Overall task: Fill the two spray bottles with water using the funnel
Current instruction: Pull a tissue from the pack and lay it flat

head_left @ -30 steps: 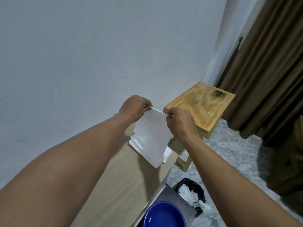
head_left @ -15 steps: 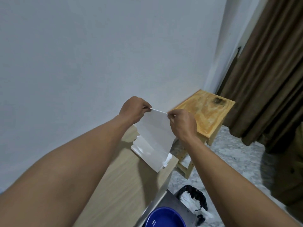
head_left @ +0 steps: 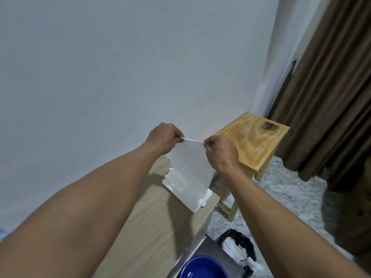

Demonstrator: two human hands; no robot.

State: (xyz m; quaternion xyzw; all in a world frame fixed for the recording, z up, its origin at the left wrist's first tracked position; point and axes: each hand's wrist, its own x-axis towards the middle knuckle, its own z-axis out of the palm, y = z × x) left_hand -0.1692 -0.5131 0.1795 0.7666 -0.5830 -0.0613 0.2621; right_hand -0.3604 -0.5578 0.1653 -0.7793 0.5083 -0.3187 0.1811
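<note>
A white tissue sheet (head_left: 190,163) hangs stretched between my two hands above a white tissue pack (head_left: 181,189) at the far end of the light wooden table (head_left: 152,227). My left hand (head_left: 163,138) pinches the sheet's upper left corner. My right hand (head_left: 220,151) pinches its upper right corner. The sheet's lower end still reaches down to the pack. No spray bottle or funnel is in view.
A blue basin (head_left: 202,267) sits on a grey surface at the bottom edge. Beside it on the marble floor stands a black-lined waste bin (head_left: 239,247). A small wooden stool (head_left: 255,141) stands past the table, near brown curtains (head_left: 329,93). A white wall runs along the left.
Both hands have lifted the tissue sheet a little higher out of the pack and drawn its top edge tighter. The view has tilted slightly upward.
</note>
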